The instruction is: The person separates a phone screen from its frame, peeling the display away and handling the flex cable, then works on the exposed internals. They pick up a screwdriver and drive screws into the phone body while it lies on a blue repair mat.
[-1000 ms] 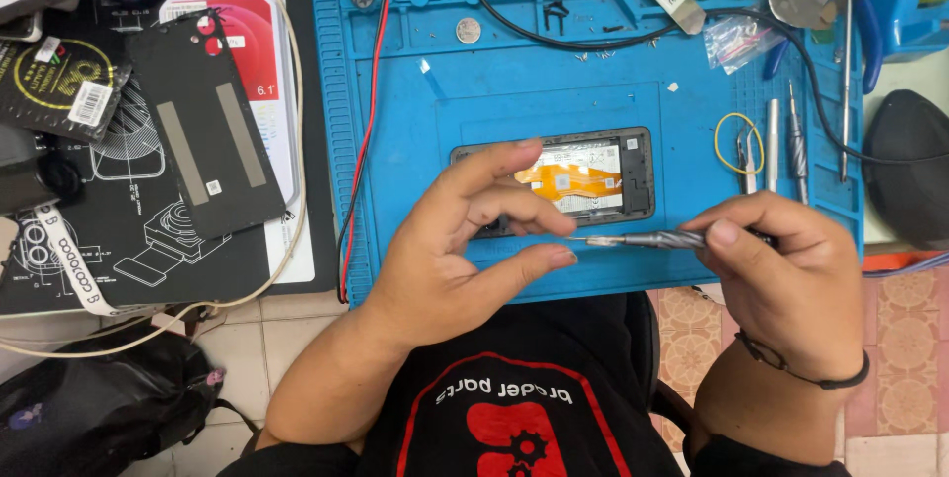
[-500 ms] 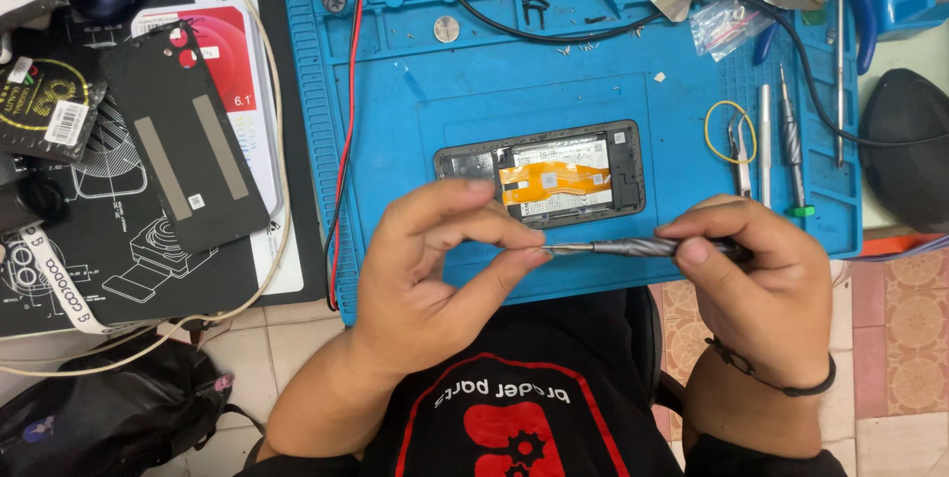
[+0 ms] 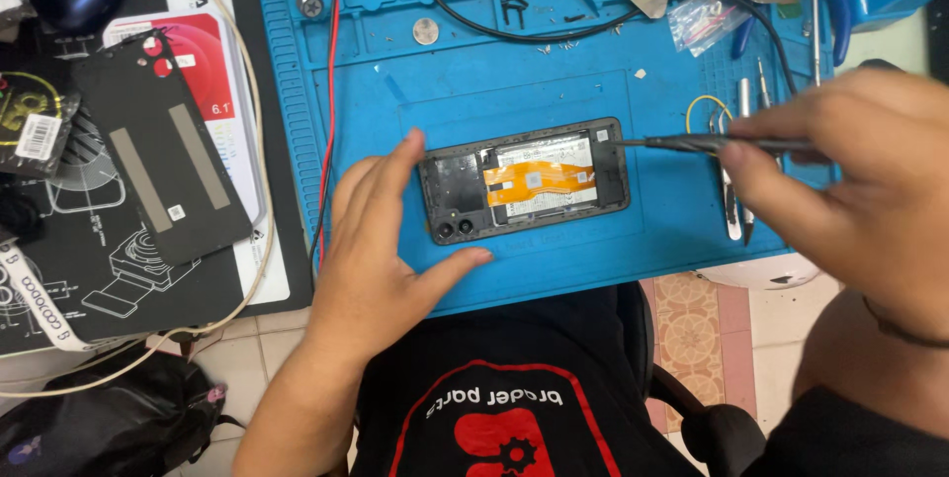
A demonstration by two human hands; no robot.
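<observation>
Blue mat [image 3: 514,72] | left hand [image 3: 381,245] spread, bracing opened phone [image 3: 524,180] at 9 o'clock | right hand [image 3: 860,171] pinched on screwdriver [image 3: 692,143] — keep tip square, press lightly.

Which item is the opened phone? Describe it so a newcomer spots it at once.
Start at the blue work mat filling the desk's middle. Near its front edge lies the opened phone, flat, between the left hand and the right hand. Alone among the tools, it shows an orange ribbon cable across its dark frame.
</observation>
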